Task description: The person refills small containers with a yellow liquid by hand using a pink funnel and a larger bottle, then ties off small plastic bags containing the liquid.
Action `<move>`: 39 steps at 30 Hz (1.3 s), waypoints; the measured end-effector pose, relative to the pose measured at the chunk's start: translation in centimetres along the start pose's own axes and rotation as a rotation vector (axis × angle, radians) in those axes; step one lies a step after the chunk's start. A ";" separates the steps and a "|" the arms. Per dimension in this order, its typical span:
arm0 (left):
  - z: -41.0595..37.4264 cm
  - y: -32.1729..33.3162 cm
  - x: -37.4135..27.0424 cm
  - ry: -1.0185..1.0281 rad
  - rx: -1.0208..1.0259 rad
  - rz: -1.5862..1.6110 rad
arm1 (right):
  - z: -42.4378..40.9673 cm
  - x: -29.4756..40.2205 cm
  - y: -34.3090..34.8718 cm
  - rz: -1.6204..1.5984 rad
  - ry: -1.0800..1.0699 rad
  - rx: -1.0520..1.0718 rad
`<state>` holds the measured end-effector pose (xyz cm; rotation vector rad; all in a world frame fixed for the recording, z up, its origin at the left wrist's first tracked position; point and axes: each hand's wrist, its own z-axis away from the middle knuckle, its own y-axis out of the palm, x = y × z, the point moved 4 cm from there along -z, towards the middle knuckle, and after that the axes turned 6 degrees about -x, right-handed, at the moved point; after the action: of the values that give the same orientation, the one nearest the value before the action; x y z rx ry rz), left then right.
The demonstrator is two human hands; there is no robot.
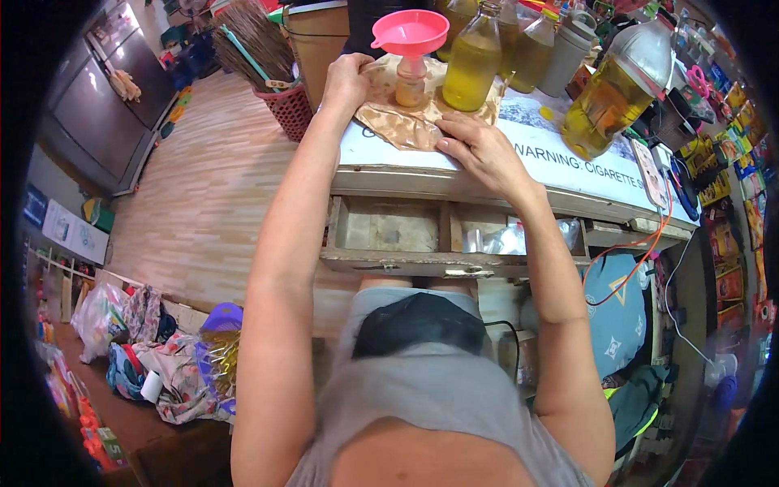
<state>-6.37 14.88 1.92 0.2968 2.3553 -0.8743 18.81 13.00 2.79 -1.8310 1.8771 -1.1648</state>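
Observation:
A sheet of crumpled, oil-stained brown paper (395, 129) lies on the table. My left hand (348, 82) is at its left edge, fingers curled over the paper. My right hand (481, 146) rests on its front right part with the fingers somewhat apart. Between the hands stands a small clear bottle (410, 85) with a pink plastic funnel (411, 33) in its mouth. Just right of it, an uncapped glass bottle (471, 67) of yellow-green liquid stands upright on the paper.
A large plastic bottle (599, 109) of yellow liquid stands tilted-looking at the right. Behind are more filled bottles (535, 45) and a grey tumbler (566, 58). A phone (649, 173) with an orange cable lies near the right edge. Below, an open drawer (389, 228) holds plastic bags (508, 239).

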 end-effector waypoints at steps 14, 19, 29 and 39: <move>1.0 -2.1 -1.9 0.066 -0.225 -0.128 | -1.4 -0.4 0.4 -0.010 0.179 -0.046; 0.8 -2.0 -1.9 0.148 -0.304 0.016 | -2.2 0.2 1.1 0.048 0.117 -0.038; 0.3 -2.7 -1.6 0.155 -0.402 0.050 | 0.1 -0.4 -1.9 0.039 0.004 -0.258; 0.6 -4.9 -2.2 0.273 -0.692 0.092 | 11.6 -1.1 -11.1 -0.002 0.496 -0.123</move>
<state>-6.33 10.80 5.41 0.2390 2.6979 0.0608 34.81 11.34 2.70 -1.7133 2.2459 -1.6567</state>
